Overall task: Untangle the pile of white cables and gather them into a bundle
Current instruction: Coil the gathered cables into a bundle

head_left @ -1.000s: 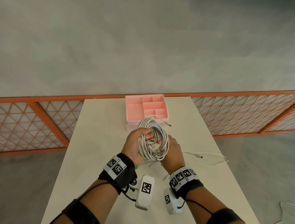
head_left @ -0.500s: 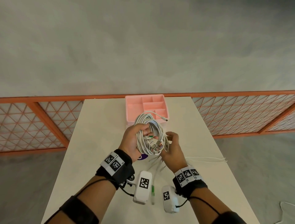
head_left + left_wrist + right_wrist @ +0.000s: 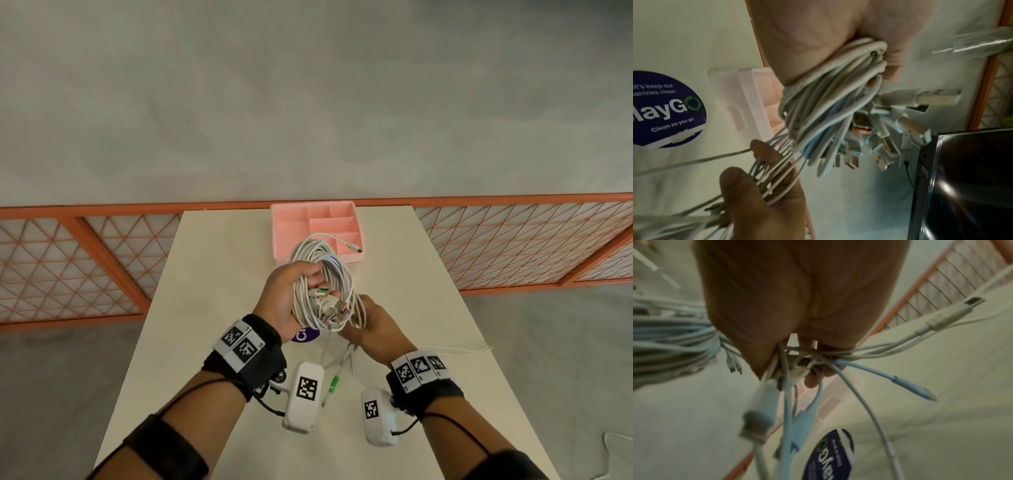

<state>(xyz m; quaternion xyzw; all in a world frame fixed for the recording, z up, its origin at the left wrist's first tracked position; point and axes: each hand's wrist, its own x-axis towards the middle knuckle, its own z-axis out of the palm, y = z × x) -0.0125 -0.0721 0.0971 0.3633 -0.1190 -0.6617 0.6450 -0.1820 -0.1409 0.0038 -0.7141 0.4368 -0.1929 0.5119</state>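
Loose cable ends are trailed onto the white table nearest the person. Just beyond, above the table, several thin strands are gripped by the curled fingers of the right hand. To its left, the coiled white cables are clasped in the closed left hand. Farthest stands a pink tray.

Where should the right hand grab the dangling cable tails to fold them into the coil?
Probably just below the cable coil, where the loose cable tails converge, coming from the right. The left hand already grips the coil's left side with USB plugs jutting from its middle; lower down the tails fan out. The right hand pinches there.
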